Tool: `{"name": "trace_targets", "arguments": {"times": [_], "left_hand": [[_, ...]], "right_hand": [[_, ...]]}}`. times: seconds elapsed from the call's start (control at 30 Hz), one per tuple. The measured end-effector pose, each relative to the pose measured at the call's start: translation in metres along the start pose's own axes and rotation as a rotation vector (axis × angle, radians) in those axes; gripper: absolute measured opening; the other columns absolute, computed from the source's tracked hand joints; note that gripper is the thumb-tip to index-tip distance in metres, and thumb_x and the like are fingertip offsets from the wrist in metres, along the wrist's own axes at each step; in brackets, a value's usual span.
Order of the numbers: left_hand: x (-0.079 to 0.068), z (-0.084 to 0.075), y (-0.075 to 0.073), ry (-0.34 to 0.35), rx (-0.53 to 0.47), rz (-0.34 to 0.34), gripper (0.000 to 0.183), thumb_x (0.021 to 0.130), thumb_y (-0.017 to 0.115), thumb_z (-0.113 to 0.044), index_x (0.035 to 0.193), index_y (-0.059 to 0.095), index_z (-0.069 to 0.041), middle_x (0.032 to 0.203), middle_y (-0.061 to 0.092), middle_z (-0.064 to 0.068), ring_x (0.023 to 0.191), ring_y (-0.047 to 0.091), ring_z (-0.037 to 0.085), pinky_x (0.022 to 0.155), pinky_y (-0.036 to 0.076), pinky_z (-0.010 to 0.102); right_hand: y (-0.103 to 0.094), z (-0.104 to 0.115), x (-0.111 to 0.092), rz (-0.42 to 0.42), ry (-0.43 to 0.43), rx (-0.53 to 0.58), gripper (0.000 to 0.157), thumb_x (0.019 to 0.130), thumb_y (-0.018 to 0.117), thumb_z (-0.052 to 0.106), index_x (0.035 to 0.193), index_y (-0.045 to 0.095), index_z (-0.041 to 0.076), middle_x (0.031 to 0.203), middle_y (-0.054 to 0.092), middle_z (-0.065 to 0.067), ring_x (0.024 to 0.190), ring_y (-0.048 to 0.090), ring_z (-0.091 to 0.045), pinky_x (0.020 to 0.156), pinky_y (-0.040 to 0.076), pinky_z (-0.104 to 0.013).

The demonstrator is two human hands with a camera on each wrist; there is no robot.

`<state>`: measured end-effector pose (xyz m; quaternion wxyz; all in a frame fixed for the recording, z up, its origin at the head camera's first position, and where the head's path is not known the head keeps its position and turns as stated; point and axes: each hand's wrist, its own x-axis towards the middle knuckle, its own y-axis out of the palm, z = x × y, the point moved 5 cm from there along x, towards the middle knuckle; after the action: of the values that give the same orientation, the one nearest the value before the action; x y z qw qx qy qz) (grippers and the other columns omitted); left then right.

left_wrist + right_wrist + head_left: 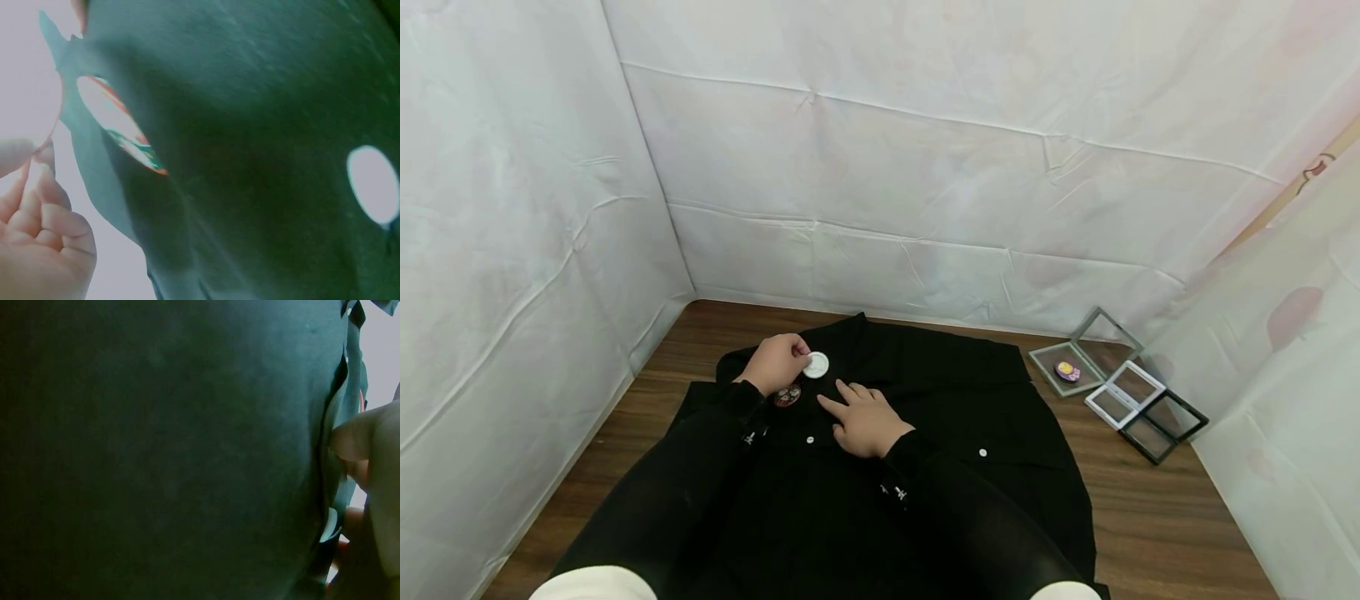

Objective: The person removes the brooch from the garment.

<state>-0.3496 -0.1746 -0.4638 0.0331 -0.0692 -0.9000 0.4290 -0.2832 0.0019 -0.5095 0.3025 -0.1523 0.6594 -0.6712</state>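
Note:
A black button-up shirt (955, 375) lies spread on the wooden table. My left hand (777, 364) pinches the edge of a round white badge (816, 365) above the shirt's upper left part; in the left wrist view this badge (28, 75) shows as a pale, overexposed disc. Just below that hand, a round badge with a dark and red picture (787, 396) sits on the cloth. My right hand (868, 419) rests on the shirt with fingers spread, its fingertips a little right of the white badge. White shirt buttons (810, 439) show on either side of it.
At the right stand unfolded square display cases, one grey-green (1045, 360), one white (1138, 381) and one black (1153, 450). The grey-green one holds a small purple and yellow badge (1067, 372). White cloth walls (925, 192) enclose the wooden table (1172, 525).

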Motion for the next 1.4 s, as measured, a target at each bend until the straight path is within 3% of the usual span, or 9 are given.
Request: {"name": "trace_targets", "arguments": {"times": [0.17, 0.33, 0.5, 0.63, 0.83, 0.97, 1.07, 1.27, 1.4], "left_hand": [[-0.005, -0.017, -0.01, 0.026, -0.072, -0.027, 0.014, 0.104, 0.064, -0.021, 0.107, 0.067, -0.008, 0.098, 0.066, 0.008, 0.084, 0.062, 0.023, 0.079, 0.05, 0.04], [-0.011, -0.036, -0.025, 0.065, -0.117, -0.049, 0.016, 0.105, 0.064, -0.023, 0.109, 0.068, -0.008, 0.102, 0.066, 0.008, 0.089, 0.062, 0.024, 0.081, 0.051, 0.041], [-0.014, -0.05, -0.038, 0.081, -0.173, -0.105, 0.017, 0.104, 0.066, -0.026, 0.109, 0.069, -0.01, 0.104, 0.067, 0.008, 0.092, 0.061, 0.025, 0.082, 0.05, 0.042], [-0.021, -0.059, -0.038, 0.06, -0.289, -0.133, 0.02, 0.104, 0.066, -0.026, 0.112, 0.069, -0.009, 0.105, 0.067, 0.009, 0.095, 0.06, 0.026, 0.085, 0.048, 0.042], [-0.04, -0.079, -0.028, -0.027, -0.637, -0.171, 0.024, 0.102, 0.069, -0.026, 0.113, 0.068, -0.006, 0.107, 0.068, 0.015, 0.093, 0.062, 0.023, 0.08, 0.05, 0.034], [-0.054, -0.092, -0.016, -0.017, -0.881, -0.185, 0.024, 0.1, 0.072, -0.02, 0.111, 0.066, -0.001, 0.104, 0.069, 0.018, 0.087, 0.065, 0.021, 0.078, 0.055, 0.029], [-0.067, -0.1, -0.004, 0.005, -1.004, -0.186, 0.021, 0.098, 0.073, -0.015, 0.108, 0.064, 0.001, 0.097, 0.068, 0.013, 0.085, 0.066, 0.02, 0.077, 0.057, 0.03], [-0.099, -0.12, 0.018, 0.037, -1.167, -0.179, 0.016, 0.093, 0.074, -0.005, 0.102, 0.063, 0.003, 0.089, 0.067, 0.009, 0.08, 0.065, 0.018, 0.075, 0.057, 0.029], [-0.115, -0.129, 0.029, 0.098, -1.177, -0.17, 0.017, 0.092, 0.076, -0.005, 0.098, 0.063, 0.004, 0.086, 0.067, 0.009, 0.078, 0.066, 0.018, 0.075, 0.057, 0.029]], "right_hand": [[0.001, -0.002, -0.003, -0.022, -0.016, 0.059, 0.057, 0.11, 0.045, 0.045, 0.164, 0.028, 0.036, 0.171, 0.019, -0.007, 0.155, 0.021, -0.026, 0.122, 0.024, -0.049], [-0.009, -0.006, -0.011, -0.063, -0.039, 0.186, 0.06, 0.109, 0.044, 0.05, 0.164, 0.028, 0.033, 0.171, 0.018, -0.008, 0.155, 0.021, -0.028, 0.122, 0.025, -0.05], [-0.03, -0.013, -0.022, -0.145, -0.033, 0.375, 0.064, 0.108, 0.045, 0.051, 0.165, 0.028, 0.027, 0.171, 0.02, -0.007, 0.154, 0.023, -0.028, 0.12, 0.028, -0.053], [-0.051, -0.018, -0.036, -0.255, -0.009, 0.564, 0.064, 0.108, 0.047, 0.051, 0.163, 0.033, 0.022, 0.168, 0.028, -0.004, 0.152, 0.029, -0.025, 0.12, 0.03, -0.05], [-0.079, -0.024, -0.058, -0.476, 0.012, 0.78, 0.056, 0.109, 0.049, 0.047, 0.156, 0.047, 0.015, 0.15, 0.051, -0.004, 0.134, 0.051, -0.02, 0.109, 0.045, -0.043], [-0.088, -0.028, -0.074, -0.629, 0.001, 0.858, 0.047, 0.109, 0.053, 0.039, 0.146, 0.057, 0.011, 0.131, 0.062, -0.002, 0.117, 0.06, -0.015, 0.097, 0.053, -0.041], [-0.089, -0.029, -0.087, -0.722, -0.018, 0.9, 0.04, 0.108, 0.056, 0.034, 0.139, 0.063, 0.01, 0.121, 0.066, 0.001, 0.107, 0.062, -0.012, 0.09, 0.054, -0.038], [-0.087, -0.031, -0.119, -0.835, -0.026, 1.013, 0.03, 0.105, 0.063, 0.023, 0.133, 0.067, 0.012, 0.11, 0.068, 0.002, 0.098, 0.065, -0.015, 0.085, 0.055, -0.036], [-0.091, -0.032, -0.142, -0.897, -0.058, 1.057, 0.031, 0.102, 0.066, 0.011, 0.134, 0.066, 0.009, 0.106, 0.068, -0.002, 0.095, 0.065, -0.019, 0.082, 0.055, -0.035]]}}
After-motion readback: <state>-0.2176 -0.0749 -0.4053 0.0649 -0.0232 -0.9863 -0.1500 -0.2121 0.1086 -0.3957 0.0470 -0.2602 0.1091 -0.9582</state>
